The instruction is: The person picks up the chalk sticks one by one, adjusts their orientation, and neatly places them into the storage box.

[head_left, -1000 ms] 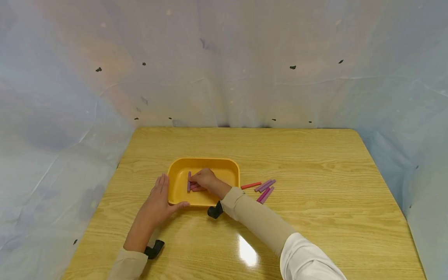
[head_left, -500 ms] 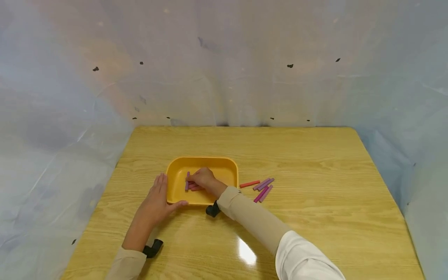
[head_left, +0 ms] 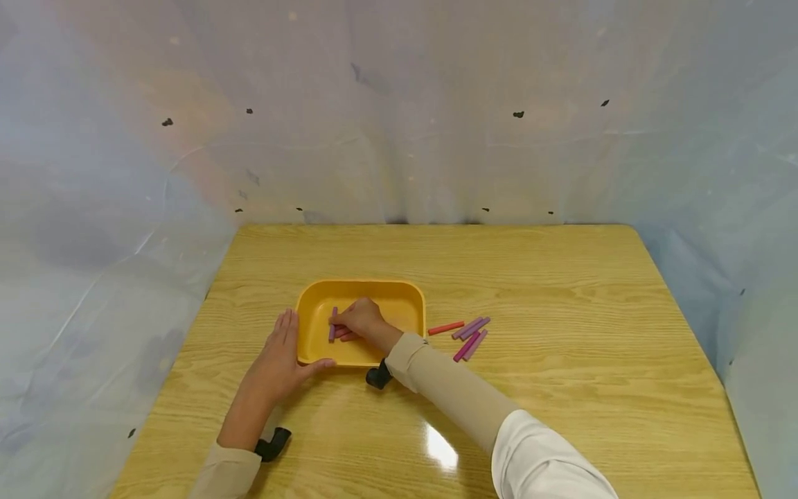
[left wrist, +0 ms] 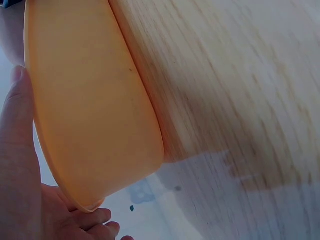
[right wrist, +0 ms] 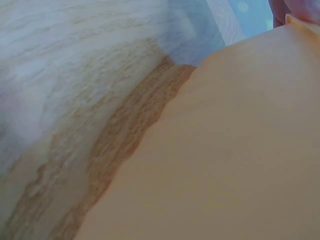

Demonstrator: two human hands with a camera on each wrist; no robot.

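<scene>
Purple stick (head_left: 332, 334) in one hand (head_left: 366, 321), five sticks (head_left: 467, 346) beside one tray (head_left: 402, 312).

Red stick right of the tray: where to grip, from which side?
Likely a pinch across its middle, from above: the thin red stick lies flat, long sides exposed; its left end is near the yellow tray, its right near a purple stick.
</scene>
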